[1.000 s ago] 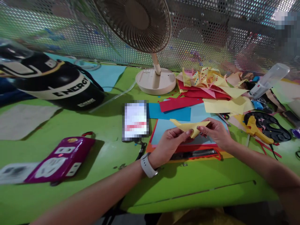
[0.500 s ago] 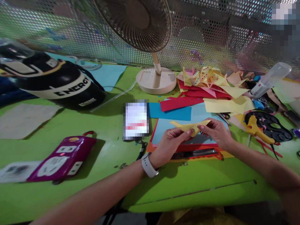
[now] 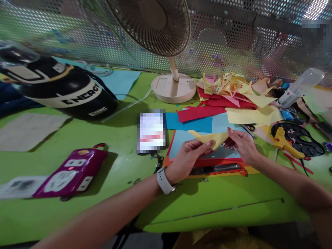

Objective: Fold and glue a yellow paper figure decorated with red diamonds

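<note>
A folded piece of yellow paper (image 3: 217,139) is held up above light blue and red sheets. My left hand (image 3: 192,155), with a white watch on its wrist, pinches the paper from the left, thumb on top. At the paper's right corner, my right hand (image 3: 242,145) grips with thumb and fingertips; the fingers curl partly behind it. Under both hands lies the light blue sheet (image 3: 178,141) on red and orange paper. A utility knife (image 3: 220,168) rests along the near edge of these sheets.
A fan (image 3: 173,88) stands behind a phone (image 3: 151,132). On the left are a black bottle (image 3: 77,93) and a purple device (image 3: 71,173). Paper scraps (image 3: 233,90), a yellow glue gun (image 3: 286,143), a black palette (image 3: 311,138) and a clear bottle (image 3: 301,88) crowd the right.
My right thumb has moved from the middle of the yellow paper up to its right corner. My left hand keeps its grip, and the paper's near side now shows broader.
</note>
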Motion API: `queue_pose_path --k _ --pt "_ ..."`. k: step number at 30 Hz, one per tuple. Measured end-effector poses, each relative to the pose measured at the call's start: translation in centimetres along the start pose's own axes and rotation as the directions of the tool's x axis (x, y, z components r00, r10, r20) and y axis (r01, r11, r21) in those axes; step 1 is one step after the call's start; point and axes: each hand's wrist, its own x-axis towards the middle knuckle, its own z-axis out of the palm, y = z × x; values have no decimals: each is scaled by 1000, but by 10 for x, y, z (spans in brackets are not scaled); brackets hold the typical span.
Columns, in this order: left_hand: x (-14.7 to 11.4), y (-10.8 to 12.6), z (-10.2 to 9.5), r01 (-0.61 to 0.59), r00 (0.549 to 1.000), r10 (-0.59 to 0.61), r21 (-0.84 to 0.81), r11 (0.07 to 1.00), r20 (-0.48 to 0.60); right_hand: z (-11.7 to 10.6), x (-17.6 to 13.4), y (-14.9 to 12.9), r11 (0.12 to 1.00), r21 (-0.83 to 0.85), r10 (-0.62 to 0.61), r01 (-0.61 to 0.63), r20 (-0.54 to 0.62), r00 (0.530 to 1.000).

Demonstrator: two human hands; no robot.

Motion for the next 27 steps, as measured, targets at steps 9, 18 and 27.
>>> queue_pose_path --k 9,18,27 --pt "-3 2 5 -31 999 32 -34 999 24 10 -10 -4 970 -230 -34 74 173 984" --pt "-4 1 9 61 998 -60 -173 983 11 13 -8 -1 970 -241 1 46 193 981" --pt "-5 1 9 110 994 -113 -175 978 -2 13 -10 2 955 -282 -36 95 208 977"
